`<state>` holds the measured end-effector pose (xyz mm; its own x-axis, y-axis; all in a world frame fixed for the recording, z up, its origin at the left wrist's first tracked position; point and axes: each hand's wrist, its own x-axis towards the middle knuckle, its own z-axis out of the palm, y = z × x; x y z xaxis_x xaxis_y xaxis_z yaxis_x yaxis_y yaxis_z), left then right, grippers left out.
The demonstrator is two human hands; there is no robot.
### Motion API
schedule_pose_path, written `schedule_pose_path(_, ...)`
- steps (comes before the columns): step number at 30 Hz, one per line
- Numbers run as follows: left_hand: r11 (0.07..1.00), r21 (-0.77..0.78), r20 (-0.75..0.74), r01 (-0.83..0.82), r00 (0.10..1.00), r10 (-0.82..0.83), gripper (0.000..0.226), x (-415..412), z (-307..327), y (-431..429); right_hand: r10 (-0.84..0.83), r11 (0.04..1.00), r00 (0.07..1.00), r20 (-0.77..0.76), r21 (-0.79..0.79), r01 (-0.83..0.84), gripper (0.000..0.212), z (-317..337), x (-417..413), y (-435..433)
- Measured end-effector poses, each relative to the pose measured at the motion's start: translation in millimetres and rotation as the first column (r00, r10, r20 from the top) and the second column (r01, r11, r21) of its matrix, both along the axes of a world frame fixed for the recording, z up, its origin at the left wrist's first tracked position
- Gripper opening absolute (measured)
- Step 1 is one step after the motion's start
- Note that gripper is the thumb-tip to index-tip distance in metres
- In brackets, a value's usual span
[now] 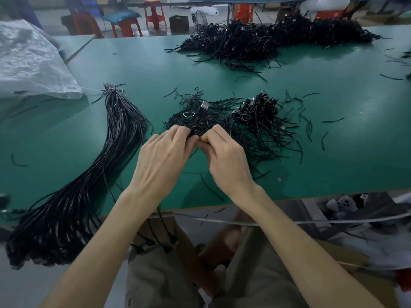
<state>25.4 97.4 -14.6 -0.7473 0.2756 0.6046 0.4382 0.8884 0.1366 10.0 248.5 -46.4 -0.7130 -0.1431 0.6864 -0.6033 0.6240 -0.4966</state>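
Head view: left hand (163, 156), right hand (224, 158) pinch coiled black USB cable (199, 117).

I read the USB cable (200, 114) at centre frame as a smooth black plastic jacket ending in a bright bare-metal plug. The table (138, 63) beneath it has a matt green top, smooth and even. The long cable bundle (115, 147) at left looks like rubbery plastic with a faint gloss. In the upper left, the sack (33, 61) is woven plastic, crinkled and shiny grey-white. The stools (155, 13) along the top edge are glossy red plastic.
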Motion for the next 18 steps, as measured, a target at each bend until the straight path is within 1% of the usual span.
schedule_pose_path(2, 0.988, 0.151, 0.083, 0.011, 0.996, -0.024, 0.029, -1.7, 3.9, -0.4, 0.102, 0.98, 0.987, 0.126, -0.185, -0.078, 0.014, 2.7, 1.4, 0.8)
schedule_pose_path(3, 0.97, 0.243, 0.099, 0.023, 0.994, -0.048, 0.028, -2.8, 6.6, -1.0, 0.15, 0.965, 0.975, 0.167, -0.241, -0.107, 0.015, 5.3, 4.5, 1.5)
schedule_pose_path(4, 0.937, 0.349, 0.109, 0.031, 0.991, -0.073, 0.026, -4.7, 10.4, -1.2, 0.178, 0.957, 0.965, 0.194, -0.262, -0.124, 0.02, 8.4, 7.8, 2.2)
schedule_pose_path(6, 0.823, 0.568, 0.163, 0.03, 0.975, -0.149, 0.018, -8.8, 18.0, -0.2, 0.195, 0.955, 0.954, 0.227, -0.266, -0.132, 0.034, 14.2, 12.8, 4.0)
schedule_pose_path(7, 0.761, 0.648, 0.195, 0.033, 0.959, -0.207, 0.014, -9.7, 20.1, 1.2, 0.178, 0.959, 0.957, 0.23, -0.26, -0.116, 0.038, 17.1, 13.6, 5.5)
schedule_pose_path(8, 0.71, 0.704, 0.216, 0.036, 0.941, -0.262, 0.013, -9.5, 21.0, 3.3, 0.158, 0.96, 0.959, 0.234, -0.263, -0.094, 0.038, 20.1, 13.4, 7.6)
schedule_pose_path(10, 0.615, 0.788, 0.245, 0.029, 0.901, -0.357, 0.016, -8.8, 19.6, 4.8, 0.152, 0.945, 0.948, 0.278, -0.323, -0.057, 0.034, 26.8, 10.2, 12.2)
schedule_pose_path(12, 0.53, 0.847, 0.3, -0.034, 0.854, -0.425, 0.019, -9.8, 17.5, 0.8, 0.165, 0.914, 0.921, 0.354, -0.407, -0.008, 0.029, 31.4, 2.5, 19.0)
schedule_pose_path(13, 0.551, 0.83, 0.362, -0.085, 0.833, -0.418, 0.018, -12.1, 15.4, -3.2, 0.141, 0.905, 0.912, 0.384, -0.424, 0.039, 0.026, 32.7, -3.8, 24.0)
schedule_pose_path(14, 0.643, 0.753, 0.451, -0.139, 0.82, -0.352, 0.016, -14.8, 12.4, -8.6, 0.096, 0.906, 0.91, 0.404, -0.414, 0.089, 0.024, 33.6, -11.5, 30.2)
schedule_pose_path(15, 0.788, 0.584, 0.543, -0.195, 0.816, -0.201, 0.015, -16.7, 8.5, -15.5, 0.04, 0.911, 0.906, 0.42, -0.387, 0.14, 0.022, 34.4, -21.0, 37.2)
schedule_pose_path(16, 0.908, 0.327, 0.581, -0.264, 0.813, 0.027, 0.017, -17.1, 3.3, -23.4, -0.023, 0.914, 0.898, 0.439, -0.355, 0.198, 0.021, 34.8, -31.4, 44.4)
schedule_pose_path(17, 0.939, 0.056, 0.533, -0.34, 0.805, 0.26, 0.022, -16.5, -3.2, -32.4, -0.085, 0.909, 0.881, 0.465, -0.326, 0.259, 0.023, 34.5, -42.2, 53.0)
schedule_pose_path(18, 0.904, -0.124, 0.454, -0.408, 0.787, 0.418, 0.028, -14.6, -8.3, -40.9, -0.136, 0.898, 0.857, 0.496, -0.303, 0.318, 0.027, 32.9, -52.6, 61.8)
